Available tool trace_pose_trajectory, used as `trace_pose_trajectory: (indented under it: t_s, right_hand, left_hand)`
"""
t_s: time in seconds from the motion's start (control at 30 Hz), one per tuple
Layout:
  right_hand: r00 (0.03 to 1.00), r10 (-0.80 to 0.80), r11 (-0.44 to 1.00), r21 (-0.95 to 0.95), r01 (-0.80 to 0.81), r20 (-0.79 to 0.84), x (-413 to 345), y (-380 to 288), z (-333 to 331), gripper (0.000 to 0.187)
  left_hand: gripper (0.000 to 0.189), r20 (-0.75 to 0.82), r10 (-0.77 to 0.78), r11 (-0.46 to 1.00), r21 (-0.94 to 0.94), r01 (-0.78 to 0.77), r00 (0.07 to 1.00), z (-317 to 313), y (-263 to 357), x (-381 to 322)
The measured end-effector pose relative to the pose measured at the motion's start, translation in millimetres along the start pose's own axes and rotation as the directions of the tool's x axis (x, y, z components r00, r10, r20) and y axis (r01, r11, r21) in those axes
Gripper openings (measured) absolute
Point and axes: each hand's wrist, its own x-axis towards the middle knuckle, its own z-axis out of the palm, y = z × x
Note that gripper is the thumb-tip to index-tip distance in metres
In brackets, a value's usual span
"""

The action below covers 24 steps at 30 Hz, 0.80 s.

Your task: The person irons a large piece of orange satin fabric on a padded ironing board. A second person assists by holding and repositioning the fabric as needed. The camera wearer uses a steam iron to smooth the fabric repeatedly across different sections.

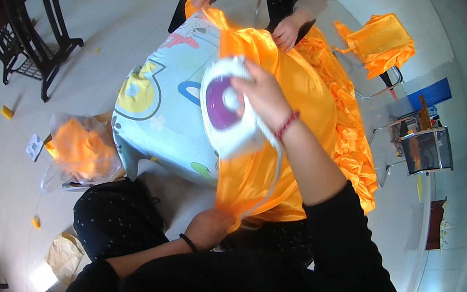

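Note:
My right hand point(263, 95) grips the handle of a white and purple clothes iron point(221, 104), which looks slightly blurred. The iron is over the left edge of a shiny orange satin cloth point(303, 93); I cannot tell whether it touches the cloth. Its pale cord runs down past my right wrist. With my left hand point(211, 229) I pinch the near corner of the satin. Beneath lies a board or table with a light blue cartoon-print cover point(161, 97), bare on its left part. More satin hangs in gathered folds down the right side.
Across from me, another person's hands point(286, 33) hold the far edge of the satin. A clear plastic bag of orange cloth point(82, 144) stands at the left. A black iron sewing-machine stand point(40, 53) is at upper left. Orange cloth covers a chair point(384, 42) at right; another chair point(426, 151) stands below.

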Motion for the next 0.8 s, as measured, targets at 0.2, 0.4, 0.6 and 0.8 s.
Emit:
trace_pose_trajectory:
  t_s: [0.2, 0.4, 0.6, 0.8]
  right_hand:
    - [1.0, 0.008, 1.0, 0.016, -0.008, -0.006, -57.6, 6.2, 7.4, 0.054]
    - [0.999, 0.012, 0.994, -0.109, -0.017, -0.046, 44.7, -4.2, -9.7, 0.044]
    - [0.99, -0.011, 0.973, -0.231, -0.022, -0.143, 160.7, -16.1, -18.5, 0.039]
    - [0.979, 0.022, 0.995, -0.086, -0.04, -0.205, 216.3, -16.6, -20.1, 0.037]
  left_hand:
    - [0.024, -0.006, 0.045, 0.998, -0.04, -0.046, 0.999, -7.8, 4.6, -4.0]
    - [0.014, -0.145, 0.083, 0.994, -0.055, -0.092, 0.986, -5.6, 1.8, -1.8]
    - [0.026, -0.008, -0.06, 0.998, -0.033, 0.06, 0.998, -9.1, -0.4, 0.5]
    - [0.025, -0.017, -0.068, 0.998, -0.011, 0.068, 0.998, -9.1, -2.1, 2.7]
